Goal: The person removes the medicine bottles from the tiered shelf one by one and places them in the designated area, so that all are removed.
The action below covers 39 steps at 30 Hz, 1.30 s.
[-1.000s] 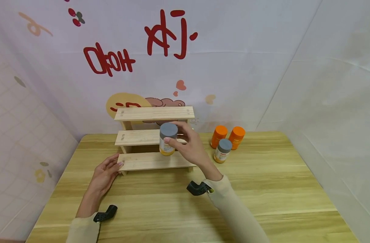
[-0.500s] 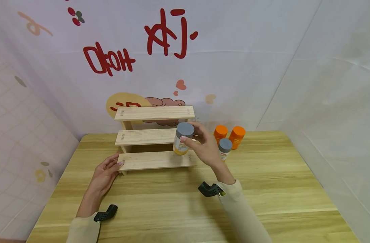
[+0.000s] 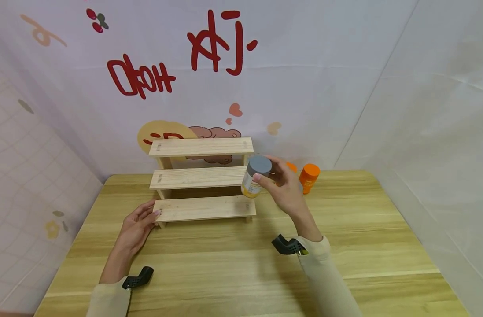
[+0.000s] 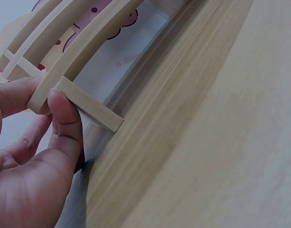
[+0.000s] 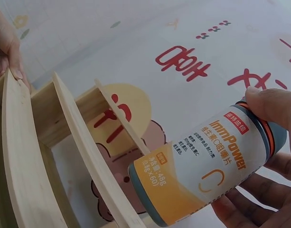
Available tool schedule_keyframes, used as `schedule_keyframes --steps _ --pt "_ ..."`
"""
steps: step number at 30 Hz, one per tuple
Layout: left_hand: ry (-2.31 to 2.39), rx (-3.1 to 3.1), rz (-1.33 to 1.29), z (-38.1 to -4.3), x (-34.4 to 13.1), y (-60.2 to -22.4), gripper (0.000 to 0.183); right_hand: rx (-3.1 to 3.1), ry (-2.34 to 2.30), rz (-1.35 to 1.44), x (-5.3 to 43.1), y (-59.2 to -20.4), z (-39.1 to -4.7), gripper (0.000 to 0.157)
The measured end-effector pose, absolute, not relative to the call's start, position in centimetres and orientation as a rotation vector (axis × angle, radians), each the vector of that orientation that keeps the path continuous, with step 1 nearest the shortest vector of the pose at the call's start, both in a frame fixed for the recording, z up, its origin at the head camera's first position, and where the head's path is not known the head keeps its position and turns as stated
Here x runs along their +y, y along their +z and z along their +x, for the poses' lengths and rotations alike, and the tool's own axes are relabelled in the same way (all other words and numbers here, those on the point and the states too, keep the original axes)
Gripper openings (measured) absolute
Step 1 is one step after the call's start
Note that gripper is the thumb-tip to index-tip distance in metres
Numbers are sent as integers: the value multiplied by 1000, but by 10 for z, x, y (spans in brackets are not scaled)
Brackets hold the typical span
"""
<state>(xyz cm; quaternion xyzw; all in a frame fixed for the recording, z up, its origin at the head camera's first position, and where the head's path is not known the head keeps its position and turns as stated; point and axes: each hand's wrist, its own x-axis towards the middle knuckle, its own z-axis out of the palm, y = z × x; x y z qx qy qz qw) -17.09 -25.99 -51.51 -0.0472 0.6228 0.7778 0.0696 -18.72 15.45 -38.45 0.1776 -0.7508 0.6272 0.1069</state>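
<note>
My right hand [image 3: 289, 190] grips a vitamin bottle [image 3: 252, 181] around its upper part, thumb on the near side. The bottle has a grey lid, a white and orange label reading ImmPower, and leans a little. It is held in the air by the right end of a pale three-tier wooden shelf [image 3: 203, 209]. My left hand [image 3: 135, 229] pinches the left end of the lowest board; in the left wrist view its thumb [image 4: 64, 116] presses under the board's end, beside the short leg. The right wrist view shows the bottle's label [image 5: 202, 161] facing the camera.
An orange bottle [image 3: 309, 177] stands on the wooden table [image 3: 225, 268] right of the shelf. Another orange bottle [image 3: 291, 167] and a grey-lidded one are mostly hidden behind my right hand. A printed white cloth [image 3: 304, 88] hangs behind the table.
My right hand has carried the vitamin bottle rightward, from over the middle of the shelf to its right end, covering more of the standing bottles. My left hand has stayed put.
</note>
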Motion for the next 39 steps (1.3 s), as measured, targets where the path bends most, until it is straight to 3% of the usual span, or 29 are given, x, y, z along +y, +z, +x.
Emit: schedule_keyframes --steps 18,29,39 --pt "2362 1878 -125 -171 -265 -512 52 -2162 1825 469 203 -372 -192 46" --pt "2361 1874 -131 -173 -260 -514 61 -2161 1797 338 246 -372 -189 46" --pt "2340 1864 -139 -172 -260 -517 56 -2183 1766 235 279 -383 -186 49"
